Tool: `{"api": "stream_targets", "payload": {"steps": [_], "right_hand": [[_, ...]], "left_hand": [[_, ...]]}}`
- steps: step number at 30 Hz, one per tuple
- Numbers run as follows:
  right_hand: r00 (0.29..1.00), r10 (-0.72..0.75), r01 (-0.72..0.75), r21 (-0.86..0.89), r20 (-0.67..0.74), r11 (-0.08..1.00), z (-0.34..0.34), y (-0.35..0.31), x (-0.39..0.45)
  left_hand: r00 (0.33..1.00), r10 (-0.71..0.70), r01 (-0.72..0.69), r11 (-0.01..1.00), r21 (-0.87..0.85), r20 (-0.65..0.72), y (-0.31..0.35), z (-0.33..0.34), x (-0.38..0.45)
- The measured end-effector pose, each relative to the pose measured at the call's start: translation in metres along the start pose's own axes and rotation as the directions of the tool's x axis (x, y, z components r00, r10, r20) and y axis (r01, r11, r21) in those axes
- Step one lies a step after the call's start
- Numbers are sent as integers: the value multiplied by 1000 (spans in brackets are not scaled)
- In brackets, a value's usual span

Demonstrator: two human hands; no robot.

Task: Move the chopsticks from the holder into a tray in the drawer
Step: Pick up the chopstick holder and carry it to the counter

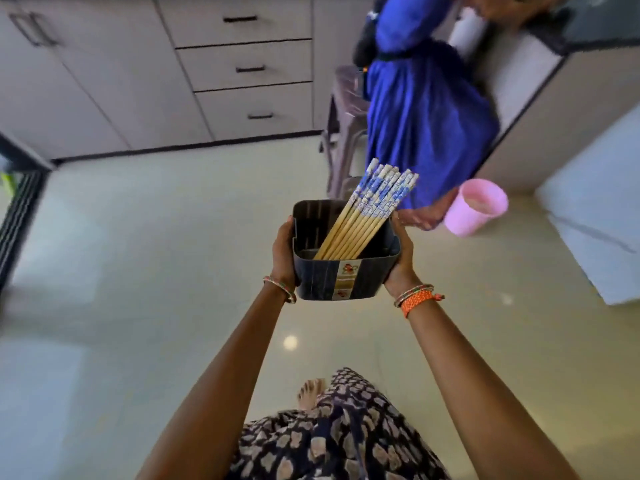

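Note:
A dark square plastic holder [322, 278] with a label on its near wall hangs in the air over the floor, gripped from both sides. My left hand [284, 252] clasps its left wall and my right hand [401, 256] clasps its right wall. Several wooden chopsticks [360, 216] with blue-and-white patterned tops lean together inside it, tips down, tops tilted to the upper right. Three shut drawers [249, 67] with dark handles are stacked in the pale cabinet at the far side. No tray is in view.
Another person in a blue dress [422, 109] stands at the right by a counter [540, 88], beside a brown stool [343, 126]. A pink plastic cup [474, 207] lies on the floor near their foot. Glossy pale tiles [156, 271] spread between me and the cabinets.

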State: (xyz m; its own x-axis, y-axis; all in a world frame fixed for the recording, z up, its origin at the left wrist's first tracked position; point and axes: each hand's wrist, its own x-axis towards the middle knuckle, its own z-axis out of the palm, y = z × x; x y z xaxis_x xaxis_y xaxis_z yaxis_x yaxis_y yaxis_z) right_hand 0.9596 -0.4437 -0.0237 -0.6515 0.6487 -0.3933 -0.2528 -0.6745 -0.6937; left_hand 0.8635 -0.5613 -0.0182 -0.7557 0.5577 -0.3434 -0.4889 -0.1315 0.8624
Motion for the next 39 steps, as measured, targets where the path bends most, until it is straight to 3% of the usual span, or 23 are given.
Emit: {"api": "stream_targets", "payload": {"steps": [5,8,17,28,39], "right_hand": [[994,58,-51,-77,92,996,47,11,60],[989,83,-69,-114,122,991,66,9,105],[957,121,-46,-273,264,961,156,-41,239],[922,111,11,-313,370,950,256,-61,411],[939,37,78,-317,343,945,395,-69,600]], "left_hand": [[986,103,-104,995,-1,-131,32,-21,44],[983,126,-133,990,-52,-132,49,-26,83],[935,251,-266,963,-30,-251,125,-9,213],[947,261,-268,963,-13,-189,200,-18,399],[957,285,-284,958,36,-53,315,-49,613]]}}
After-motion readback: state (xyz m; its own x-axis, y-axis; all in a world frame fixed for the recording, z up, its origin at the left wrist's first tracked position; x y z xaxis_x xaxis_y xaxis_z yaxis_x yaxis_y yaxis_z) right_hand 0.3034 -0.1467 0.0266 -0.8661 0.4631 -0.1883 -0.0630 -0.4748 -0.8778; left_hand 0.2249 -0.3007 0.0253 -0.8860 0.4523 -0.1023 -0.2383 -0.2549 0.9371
